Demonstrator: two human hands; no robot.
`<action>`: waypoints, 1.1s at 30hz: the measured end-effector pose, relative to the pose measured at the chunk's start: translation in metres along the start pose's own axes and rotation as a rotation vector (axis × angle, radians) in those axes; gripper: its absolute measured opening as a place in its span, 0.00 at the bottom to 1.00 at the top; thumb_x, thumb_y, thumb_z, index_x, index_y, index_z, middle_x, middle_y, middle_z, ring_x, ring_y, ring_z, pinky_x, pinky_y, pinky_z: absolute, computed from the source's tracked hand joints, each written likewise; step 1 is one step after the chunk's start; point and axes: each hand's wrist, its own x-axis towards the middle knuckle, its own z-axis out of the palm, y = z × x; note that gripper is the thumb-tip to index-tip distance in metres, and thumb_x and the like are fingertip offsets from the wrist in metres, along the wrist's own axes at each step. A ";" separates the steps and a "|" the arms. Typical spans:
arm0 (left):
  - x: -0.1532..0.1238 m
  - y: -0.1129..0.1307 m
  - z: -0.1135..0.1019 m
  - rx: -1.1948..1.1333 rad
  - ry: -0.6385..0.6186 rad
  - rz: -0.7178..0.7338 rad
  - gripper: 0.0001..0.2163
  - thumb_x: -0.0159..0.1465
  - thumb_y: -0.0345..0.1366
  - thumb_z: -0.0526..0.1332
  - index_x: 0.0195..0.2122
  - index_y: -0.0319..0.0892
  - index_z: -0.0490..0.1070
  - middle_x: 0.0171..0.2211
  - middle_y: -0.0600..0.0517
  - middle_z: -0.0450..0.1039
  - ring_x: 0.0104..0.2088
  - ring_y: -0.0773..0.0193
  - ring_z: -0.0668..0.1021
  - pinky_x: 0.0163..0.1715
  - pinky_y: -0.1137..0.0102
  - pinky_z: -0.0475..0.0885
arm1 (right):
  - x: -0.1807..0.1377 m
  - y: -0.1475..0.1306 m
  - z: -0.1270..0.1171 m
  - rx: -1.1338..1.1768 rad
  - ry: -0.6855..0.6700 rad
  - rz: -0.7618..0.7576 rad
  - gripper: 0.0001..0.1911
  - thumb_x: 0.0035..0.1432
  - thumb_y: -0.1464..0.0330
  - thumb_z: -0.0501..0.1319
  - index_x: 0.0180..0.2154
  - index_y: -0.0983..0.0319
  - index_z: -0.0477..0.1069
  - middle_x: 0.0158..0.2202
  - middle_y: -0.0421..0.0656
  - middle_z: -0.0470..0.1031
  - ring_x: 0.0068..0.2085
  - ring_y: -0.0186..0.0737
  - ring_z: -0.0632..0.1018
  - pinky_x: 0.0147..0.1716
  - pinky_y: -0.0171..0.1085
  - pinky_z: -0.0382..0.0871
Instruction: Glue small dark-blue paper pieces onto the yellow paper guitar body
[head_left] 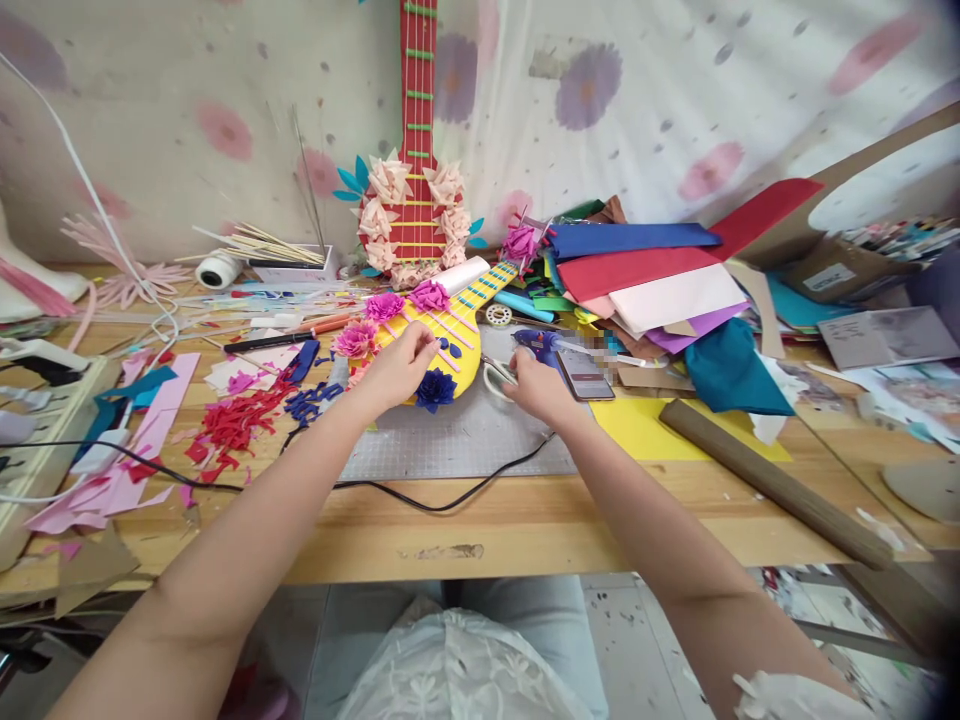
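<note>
My left hand (401,365) rests on a small yellow paper guitar (461,345) lying on a grey cutting mat (457,440), fingers curled in a pinch at its body beside a dark blue paper flower (436,390). Pink and magenta paper flowers (384,306) edge the guitar. My right hand (536,385) is closed on the white handles of a pair of scissors (496,376) just right of the guitar. A blue glue gun (541,343) lies just beyond that hand.
A tall red paper guitar (418,120) with cream flowers leans on the back curtain. Coloured paper sheets (652,275) pile up at the right, with a phone (585,375) and brown cardboard tube (772,482). Red and pink scraps (232,425) litter the left. A black cable (442,500) crosses the wooden table.
</note>
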 end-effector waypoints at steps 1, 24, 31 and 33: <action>0.000 0.001 -0.004 0.153 -0.043 0.025 0.08 0.62 0.42 0.53 0.35 0.43 0.63 0.24 0.56 0.64 0.25 0.67 0.69 0.29 0.71 0.62 | -0.006 0.005 -0.001 0.032 -0.010 0.000 0.15 0.54 0.67 0.56 0.44 0.64 0.60 0.40 0.49 0.75 0.39 0.44 0.76 0.33 0.35 0.61; 0.030 -0.014 -0.006 -0.259 0.070 -0.106 0.07 0.55 0.36 0.58 0.22 0.41 0.65 0.20 0.57 0.63 0.23 0.70 0.65 0.26 0.73 0.61 | -0.024 0.003 0.020 0.023 0.125 0.020 0.12 0.55 0.67 0.54 0.42 0.61 0.63 0.44 0.46 0.72 0.40 0.41 0.74 0.29 0.35 0.59; 0.028 -0.006 -0.025 -0.750 0.044 -0.186 0.19 0.61 0.50 0.52 0.21 0.42 0.53 0.22 0.53 0.65 0.28 0.67 0.72 0.31 0.71 0.67 | -0.019 -0.002 0.033 -0.054 0.199 0.006 0.11 0.57 0.66 0.53 0.43 0.60 0.63 0.44 0.46 0.71 0.38 0.41 0.74 0.30 0.35 0.61; 0.026 -0.001 -0.029 -0.691 0.048 -0.220 0.21 0.61 0.54 0.50 0.21 0.43 0.51 0.19 0.55 0.60 0.23 0.69 0.69 0.26 0.72 0.64 | -0.019 -0.001 0.034 -0.063 0.208 -0.015 0.10 0.57 0.66 0.53 0.42 0.61 0.64 0.43 0.47 0.71 0.41 0.43 0.73 0.33 0.36 0.62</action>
